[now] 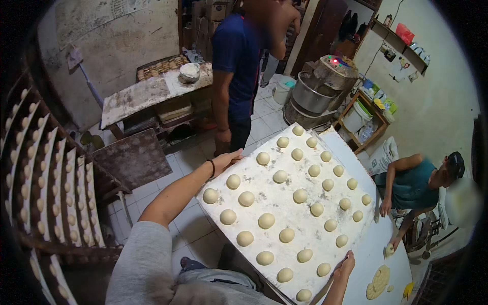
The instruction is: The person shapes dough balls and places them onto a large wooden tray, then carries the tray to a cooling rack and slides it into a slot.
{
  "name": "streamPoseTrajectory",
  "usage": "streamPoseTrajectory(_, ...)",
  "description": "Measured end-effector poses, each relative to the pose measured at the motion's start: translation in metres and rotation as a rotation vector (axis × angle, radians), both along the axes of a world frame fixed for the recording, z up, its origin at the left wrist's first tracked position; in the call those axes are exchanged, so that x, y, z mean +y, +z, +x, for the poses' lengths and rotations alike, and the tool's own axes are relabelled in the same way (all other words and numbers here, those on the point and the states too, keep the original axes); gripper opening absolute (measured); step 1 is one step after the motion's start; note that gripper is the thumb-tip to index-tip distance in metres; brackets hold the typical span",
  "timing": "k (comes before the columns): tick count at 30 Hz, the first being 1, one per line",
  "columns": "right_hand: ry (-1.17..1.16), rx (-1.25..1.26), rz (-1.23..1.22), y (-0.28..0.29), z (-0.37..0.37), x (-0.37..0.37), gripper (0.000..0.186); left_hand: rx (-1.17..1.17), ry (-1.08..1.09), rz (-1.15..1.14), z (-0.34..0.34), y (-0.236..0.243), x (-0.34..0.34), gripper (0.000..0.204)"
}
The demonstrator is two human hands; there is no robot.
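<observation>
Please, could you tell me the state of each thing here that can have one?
Board, held up, floured
Left hand, gripping board edge
Right hand, gripping it too
Dough balls, rounded, separate
Flat dough, spread out
Metal bowl, holding white powder
Mixer, red light lit; motion cannot be told
Rack, loaded with dough pieces

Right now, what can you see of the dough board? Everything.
The dough board is flat, rectangular, white-dusted with grey smudges; its material is unclear. Pale, round dough balls sit spaced across its top. It lies diagonally in view, the left hand holding its upper-left edge, the right hand the opposite one. Its right side overlaps the white table in view; contact can't be told.
</observation>
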State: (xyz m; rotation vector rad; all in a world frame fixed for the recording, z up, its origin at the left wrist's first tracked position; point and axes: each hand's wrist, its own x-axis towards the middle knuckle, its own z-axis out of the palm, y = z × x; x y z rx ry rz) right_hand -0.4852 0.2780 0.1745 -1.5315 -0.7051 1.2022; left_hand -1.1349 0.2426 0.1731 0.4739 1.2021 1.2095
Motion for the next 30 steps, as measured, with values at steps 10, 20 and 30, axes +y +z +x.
streamPoseTrajectory(10, 0.011, 0.204, 0.001, 0.052, -0.071, -0.081, 0.035, -0.013, 0.058, 0.193, -0.044, 0.091, -0.087, 0.042)
streamPoseTrajectory(20, 0.338, 0.188, 0.043, 0.077, -0.233, -0.126, 0.029, -0.181, 0.152, 0.316, -0.232, 0.14, -0.3, 0.083)
streamPoseTrajectory(30, 0.611, 0.036, 0.052, 0.072, -0.557, -0.037, 0.023, -0.085, 0.494, 0.223, -0.463, 0.105, -0.423, 0.097)
